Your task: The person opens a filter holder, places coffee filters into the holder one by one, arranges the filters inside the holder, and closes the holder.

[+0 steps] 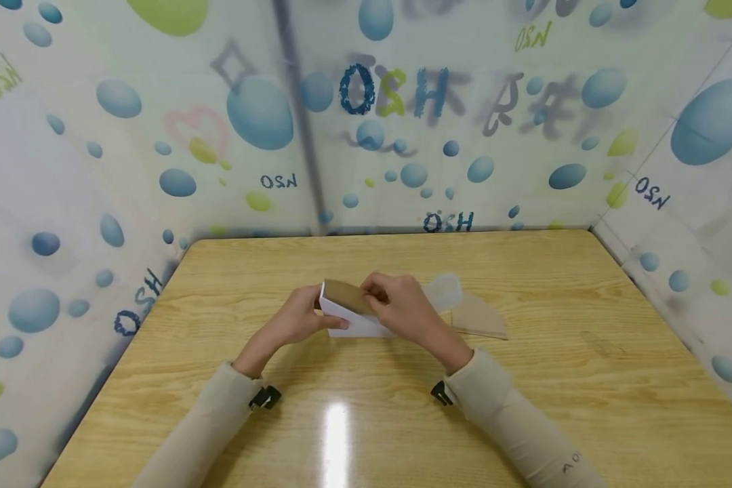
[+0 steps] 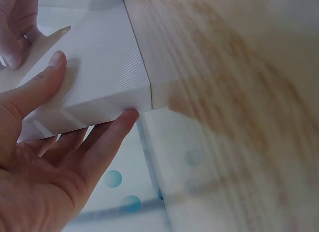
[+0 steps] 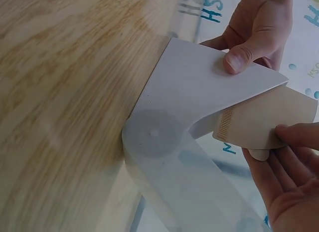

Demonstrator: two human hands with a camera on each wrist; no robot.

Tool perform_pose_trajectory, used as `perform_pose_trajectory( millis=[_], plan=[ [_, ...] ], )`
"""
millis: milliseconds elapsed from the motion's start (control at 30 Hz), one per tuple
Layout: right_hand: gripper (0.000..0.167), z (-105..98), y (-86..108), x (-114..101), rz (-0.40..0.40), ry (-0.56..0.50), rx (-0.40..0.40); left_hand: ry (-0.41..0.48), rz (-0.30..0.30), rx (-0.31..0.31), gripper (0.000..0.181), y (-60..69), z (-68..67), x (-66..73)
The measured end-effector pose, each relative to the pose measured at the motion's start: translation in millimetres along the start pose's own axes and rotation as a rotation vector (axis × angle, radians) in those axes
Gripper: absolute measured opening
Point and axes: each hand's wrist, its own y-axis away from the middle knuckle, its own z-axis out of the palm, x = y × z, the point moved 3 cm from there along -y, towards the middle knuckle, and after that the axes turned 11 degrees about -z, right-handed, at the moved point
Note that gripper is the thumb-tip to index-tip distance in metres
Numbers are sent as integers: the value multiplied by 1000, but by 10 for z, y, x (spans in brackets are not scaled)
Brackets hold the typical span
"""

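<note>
Over the worktop (image 1: pixel 219 271), the left grip (image 1: pixel 299 315) is curled round the white holder (image 1: pixel 355 328); the right grip (image 1: pixel 402 306) pinches the brown paper (image 1: pixel 343 295) at the holder's side — a skewed push could buckle it; a slack left hold could let the holder twist.

There are two hands: one left hand (image 1: pixel 294 318) and one right hand (image 1: pixel 402 306). There are two pale sleeves (image 1: pixel 201 427) and two black clips (image 1: pixel 265 398). There is one white box (image 1: pixel 356 328), one clear plastic flap (image 1: pixel 445 291) and one wooden table (image 1: pixel 268 440). Brown paper filters (image 1: pixel 480 318) show in two spots, too thin to count by sheet. One pink heart (image 1: pixel 221 135) shows too.
</note>
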Motion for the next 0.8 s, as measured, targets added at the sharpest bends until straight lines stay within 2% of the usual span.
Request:
perform_pose_trajectory(
  millis=[467, 800],
  plan=[
    [7, 95, 24, 4, 20, 15, -67, -10, -15, -17, 32, -1, 0, 9],
    [8, 138, 26, 9, 38, 19, -105, -1, -30, -12, 35, 5, 0, 2]
  ],
)
